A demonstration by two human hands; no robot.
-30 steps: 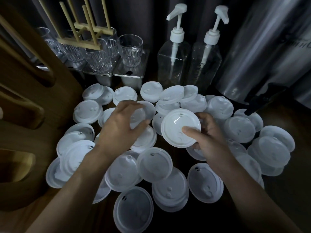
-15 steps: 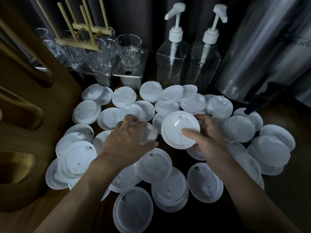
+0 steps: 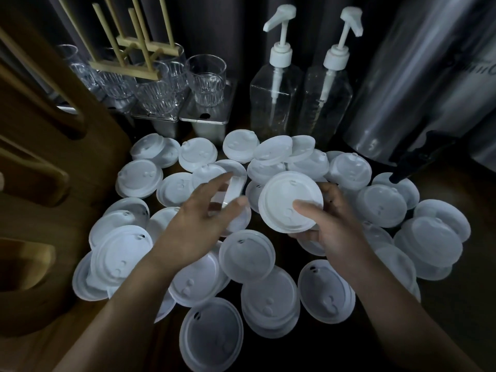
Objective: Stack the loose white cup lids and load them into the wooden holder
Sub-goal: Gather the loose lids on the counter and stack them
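Right hand [image 3: 335,226]: grasping a round white plastic cup lid [image 3: 291,201]; the thumb lies across its near face and the fingers [image 3: 328,193] curl behind its far rim.
Held lid, facing: broad face tipped up toward the camera, with the sip hole at the edge farthest from the thumb.
Left hand [image 3: 198,218]: pinching a second white plastic lid [image 3: 232,190] between forefinger and thumb; motion blur softens the grip.
Second lid, facing: stands on edge, showing only a narrow strip. That strip runs from the thumb up to the forefinger, with its rim just beside the right hand's lid.
Loose white lids [image 3: 247,256]: scattered flat and overlapping on the dark surface [image 3: 451,331], under and all around both sets of fingers.
Wooden dowel holder [image 3: 126,68]: well beyond the left fingers, resting on clear ribbed glasses [image 3: 206,79], its thin rods leaning up and away.
Beyond the right fingers: two clear pump bottles [image 3: 273,103] with white heads, and a steel urn [image 3: 418,76].
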